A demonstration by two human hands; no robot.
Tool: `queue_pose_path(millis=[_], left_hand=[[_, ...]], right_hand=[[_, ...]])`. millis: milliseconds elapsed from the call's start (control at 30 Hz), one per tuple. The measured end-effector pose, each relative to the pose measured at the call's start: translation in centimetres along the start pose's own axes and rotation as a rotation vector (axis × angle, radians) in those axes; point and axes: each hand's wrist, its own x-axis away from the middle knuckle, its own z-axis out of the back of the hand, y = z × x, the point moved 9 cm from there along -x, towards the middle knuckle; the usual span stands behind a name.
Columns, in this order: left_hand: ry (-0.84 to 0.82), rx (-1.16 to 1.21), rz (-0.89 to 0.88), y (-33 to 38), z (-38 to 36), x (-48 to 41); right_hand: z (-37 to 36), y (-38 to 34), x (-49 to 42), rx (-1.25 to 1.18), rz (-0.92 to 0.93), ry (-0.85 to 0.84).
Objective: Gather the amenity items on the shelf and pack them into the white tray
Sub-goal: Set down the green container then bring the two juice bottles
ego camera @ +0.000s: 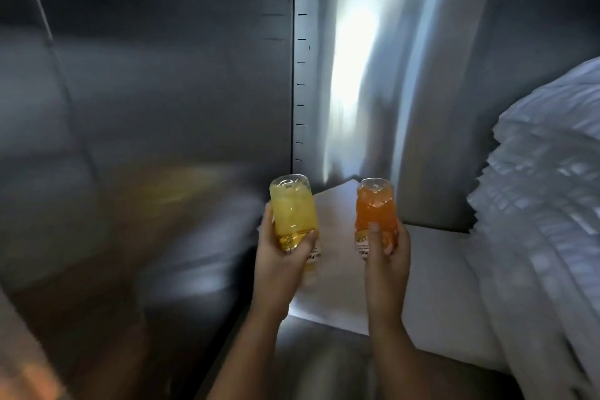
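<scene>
Head view: left hand [281, 248] grips yellow bottle [293, 208], right hand [386, 245] grips orange bottle [376, 208], both above the white tray [334, 295]; set them in upright.

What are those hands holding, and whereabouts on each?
The left hand grips the yellow bottle, the right hand the orange bottle, each round its lower, labelled end.

I saw a brushed steel wall [162, 75] behind, a notched upright strip [301, 75] at its edge, and folded white linen [535, 204] stacked to the right.
</scene>
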Motion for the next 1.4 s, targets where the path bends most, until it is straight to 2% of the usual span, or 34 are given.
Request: queue_pose_path(millis=[133,333,567,833,967,1167,1400], left_hand=[[0.011,0.033,-0.021,3.8,1.9,3.7],[0.005,-0.005,-0.078,9.5,4.0,11.7],[0.099,-0.058,-0.024,11.6,7.9,22.9],[0.315,-0.116,0.049,14.2,16.7,34.0],[0.464,-0.075,0.035,16.5,21.9,37.8],[0.643,-0.159,0.003,21.2,29.0,44.4],[0.856,-0.211,-0.119,29.4,39.7,55.7]], right_hand=[[0.8,-4.1,3.2,-0.063,0.036,-0.055],[2.3,-9.5,9.3,-0.092,0.137,-0.228],[5.8,-10.1,18.4,-0.033,0.031,-0.463],[6.0,-11.0,29.3,-0.179,-0.201,-0.587],[3.5,-13.8,34.2,-0.265,-0.211,-0.704],[-1.0,-17.7,42.5,-0.295,-0.199,-0.879],[-7.3,-24.3,58.2,-0.439,-0.25,-1.16]])
